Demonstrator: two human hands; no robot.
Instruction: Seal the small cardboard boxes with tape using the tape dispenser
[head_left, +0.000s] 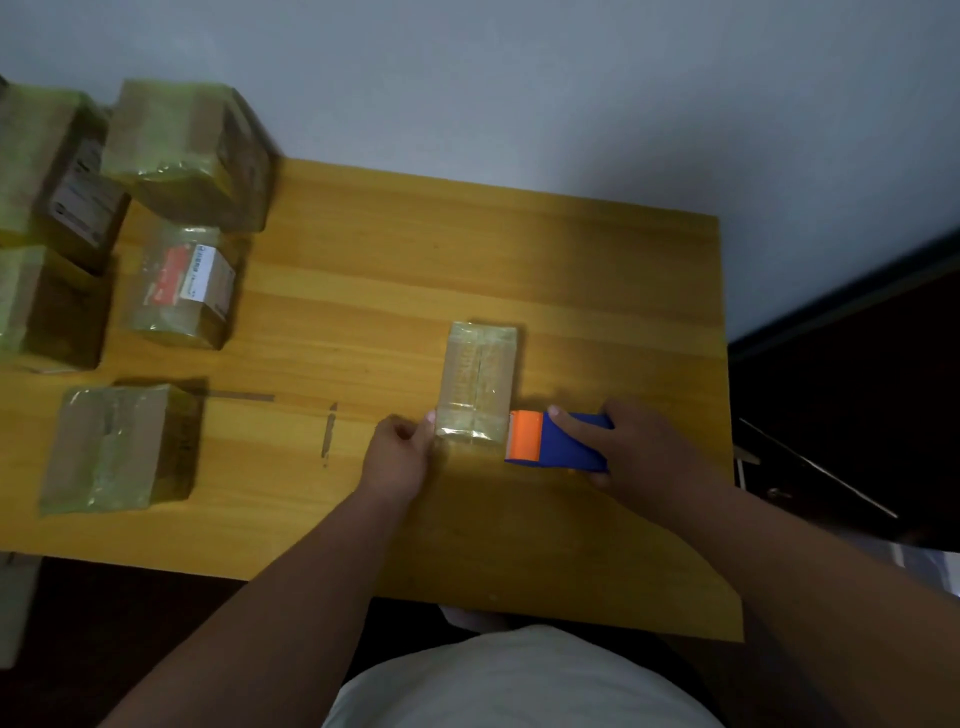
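1. Small box (479, 383) near bench (363, 260) front edge, top already glossy with tape.
2. Tape dispenser (558, 441) touching its right side, gripped by right hand (639, 447), forefinger straight on top.
3. Left hand (402, 449) pinching box's left corner.
4. Probably mid side strip; next, pull across, then tear.
5. Taped boxes (176, 286) off left.

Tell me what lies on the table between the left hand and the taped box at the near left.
In the head view, one thin dark strip lies on the bare table between the left hand and the near-left box.
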